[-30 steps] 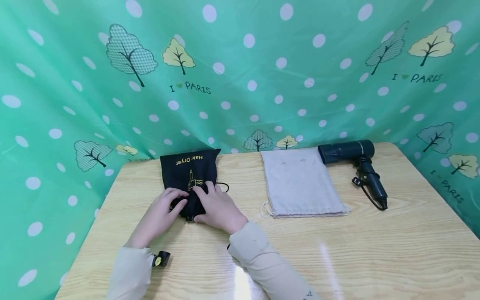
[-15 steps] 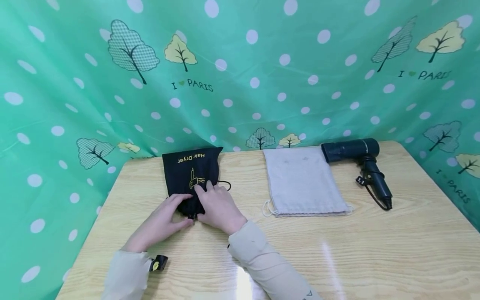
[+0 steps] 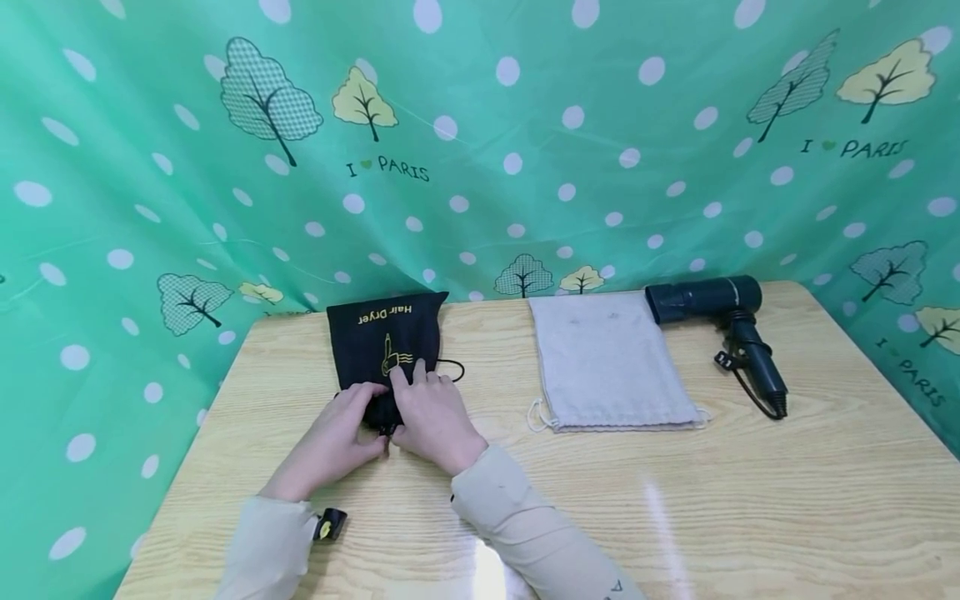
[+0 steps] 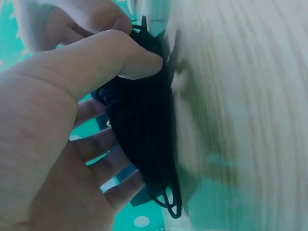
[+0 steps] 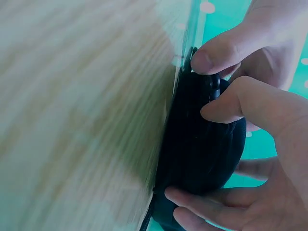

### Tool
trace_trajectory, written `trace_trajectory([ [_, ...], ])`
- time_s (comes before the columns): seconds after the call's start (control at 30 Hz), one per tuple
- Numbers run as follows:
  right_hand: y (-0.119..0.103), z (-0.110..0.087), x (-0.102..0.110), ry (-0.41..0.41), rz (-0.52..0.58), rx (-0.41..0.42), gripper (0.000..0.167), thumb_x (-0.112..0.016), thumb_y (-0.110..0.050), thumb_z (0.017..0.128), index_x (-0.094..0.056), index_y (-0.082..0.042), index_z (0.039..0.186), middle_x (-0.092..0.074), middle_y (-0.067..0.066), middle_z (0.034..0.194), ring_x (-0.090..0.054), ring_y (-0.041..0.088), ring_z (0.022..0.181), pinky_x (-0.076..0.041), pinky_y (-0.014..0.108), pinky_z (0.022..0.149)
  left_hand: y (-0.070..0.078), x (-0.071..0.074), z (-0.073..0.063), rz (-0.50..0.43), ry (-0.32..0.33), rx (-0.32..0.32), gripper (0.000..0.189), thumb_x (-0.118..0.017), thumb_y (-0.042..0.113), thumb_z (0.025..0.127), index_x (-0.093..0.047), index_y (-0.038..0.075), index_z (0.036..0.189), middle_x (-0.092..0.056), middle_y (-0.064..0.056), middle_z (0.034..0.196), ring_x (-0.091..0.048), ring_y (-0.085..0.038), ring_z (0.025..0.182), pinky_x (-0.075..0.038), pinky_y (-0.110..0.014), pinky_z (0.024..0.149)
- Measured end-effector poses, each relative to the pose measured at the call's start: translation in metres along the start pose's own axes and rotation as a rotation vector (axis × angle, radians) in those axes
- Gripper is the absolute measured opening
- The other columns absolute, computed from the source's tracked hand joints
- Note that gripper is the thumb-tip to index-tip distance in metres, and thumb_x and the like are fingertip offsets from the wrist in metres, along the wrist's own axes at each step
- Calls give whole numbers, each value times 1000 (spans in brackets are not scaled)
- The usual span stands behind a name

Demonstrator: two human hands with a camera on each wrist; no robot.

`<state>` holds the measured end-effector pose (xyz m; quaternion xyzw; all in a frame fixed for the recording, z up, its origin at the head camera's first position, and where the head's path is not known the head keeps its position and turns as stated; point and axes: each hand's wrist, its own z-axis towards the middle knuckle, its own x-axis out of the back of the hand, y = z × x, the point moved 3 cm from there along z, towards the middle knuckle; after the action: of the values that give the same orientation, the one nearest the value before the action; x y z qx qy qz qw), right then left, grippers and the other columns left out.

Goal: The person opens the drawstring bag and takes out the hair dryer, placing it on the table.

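Both the left hand point(image 3: 333, 437) and right hand point(image 3: 437, 421) grip the near, bunched end of the black pouch point(image 3: 363, 346) on the left side of the table point(image 3: 750, 508), its cloth likely soft, light and best pinched there.

Grey pouch point(image 3: 611, 367), dryer point(image 3: 703, 298), green curtain point(image 3: 480, 125)

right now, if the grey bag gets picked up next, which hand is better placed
Probably the right hand: it sits nearer the grey bag, while the left hand is farther off. Both touch the black bag, so the right would have to let go first.
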<state>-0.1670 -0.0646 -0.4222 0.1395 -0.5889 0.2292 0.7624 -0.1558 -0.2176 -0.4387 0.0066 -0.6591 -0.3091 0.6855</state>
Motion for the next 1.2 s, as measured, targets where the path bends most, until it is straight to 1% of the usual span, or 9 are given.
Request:
trace_trajectory([
  [0.1,-2,0,0,-2,-7,-12,70,-79,-44,75,-51,-11,130,-62,24,129,-69,30,102,-56,40,87,1,-2,1,37,14,-10,61,-80,11,77,-51,3,130,-59,-16,123,-56,-34,116,-45,-53,100],
  [0.23,-2,0,1,11,-1,-13,68,-79,-45,76,-51,-11,127,-62,25,128,-69,31,101,-57,41,85,-1,-4,1,47,16,-13,62,-81,12,76,-50,3,130,-59,-16,123,-56,-34,115,-44,-53,101],
  [0.4,-1,-2,3,26,17,5,69,-80,-50,76,-51,-11,125,-63,22,123,-69,30,96,-57,40,81,-9,1,-3,-26,-36,7,62,-81,19,83,-50,10,136,-58,-11,132,-54,-32,126,-44,-52,105],
  [0.53,0,-2,1,18,20,7,69,-80,-48,76,-51,-11,127,-64,20,120,-68,28,93,-57,38,79,-17,7,-7,-115,-67,26,63,-78,26,86,-53,16,142,-57,-6,139,-51,-29,132,-43,-51,108],
  [0.63,0,-1,2,13,20,3,67,-80,-44,76,-51,-11,127,-64,16,115,-68,27,90,-56,38,75,-21,10,-8,-151,-79,31,58,-76,25,88,-55,18,142,-57,-5,141,-51,-29,133,-42,-51,108],
  [0.7,0,-1,3,11,21,-2,65,-80,-42,76,-51,-12,126,-64,15,115,-68,27,89,-56,38,75,-22,10,-8,-157,-75,17,55,-74,23,90,-56,18,142,-57,-6,141,-51,-29,133,-42,-50,108],
  [0.87,1,-1,3,-6,19,-5,64,-80,-41,77,-52,-13,128,-64,13,113,-67,26,88,-55,38,73,-22,8,-6,-132,-37,-12,49,-72,17,91,-59,16,139,-60,-6,137,-55,-30,129,-45,-51,105],
  [1.07,1,-1,3,-7,19,-2,65,-80,-41,77,-52,-12,127,-64,15,115,-68,26,89,-56,38,73,-15,5,-5,-46,18,-5,47,-73,14,90,-60,14,135,-63,-7,131,-58,-31,124,-48,-52,102],
  [1.2,1,-1,3,-9,19,-5,66,-80,-41,77,-51,-12,129,-64,16,117,-68,27,91,-57,38,75,-12,5,-3,-10,40,-6,45,-73,11,88,-61,11,132,-64,-8,130,-59,-32,123,-48,-52,102],
])
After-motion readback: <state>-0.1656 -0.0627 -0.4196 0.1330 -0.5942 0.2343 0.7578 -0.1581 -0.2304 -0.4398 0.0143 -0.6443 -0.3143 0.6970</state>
